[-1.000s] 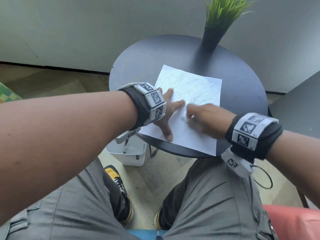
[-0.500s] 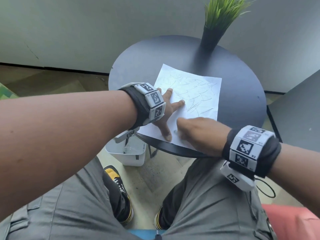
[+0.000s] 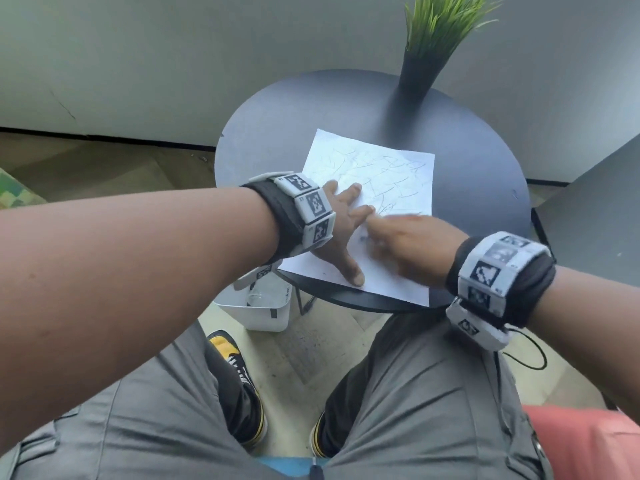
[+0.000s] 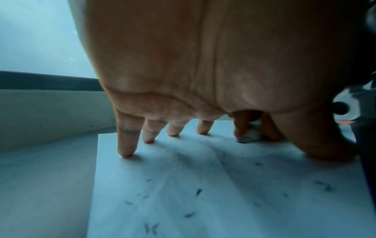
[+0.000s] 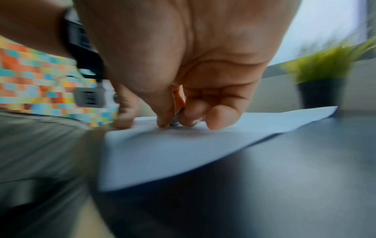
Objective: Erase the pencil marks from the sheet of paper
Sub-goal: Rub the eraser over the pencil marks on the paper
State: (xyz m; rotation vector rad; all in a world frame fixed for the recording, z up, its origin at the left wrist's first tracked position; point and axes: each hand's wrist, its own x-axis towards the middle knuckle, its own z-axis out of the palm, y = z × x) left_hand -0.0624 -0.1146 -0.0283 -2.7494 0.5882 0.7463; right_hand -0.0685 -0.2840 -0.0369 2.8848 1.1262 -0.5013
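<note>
The near edge of the sheet of paper [image 3: 367,188] is seen overhanging the rim of the round table [image 3: 485,188]; a tear or crease is to be expected there if rubbing force is carried onto the unsupported strip. The sheet is pinned by the left hand [image 3: 341,230], fingers spread straight and fingertips [image 4: 125,151] pressed flat on it, nothing being gripped. Should this pressure be relaxed, the sheet is likely to be dragged or buckled under the stroke. The eraser [image 4: 249,136] is pinched between thumb and curled fingers of the right hand [image 3: 412,247] and held against the paper just beside the left thumb. Dark crumbs [image 4: 198,191] are scattered on the near area; smearing is possible if they are rubbed in. Pencil marks [image 3: 391,178] remain on the far half. Beyond stands a potted plant [image 3: 429,46], well apart.
</note>
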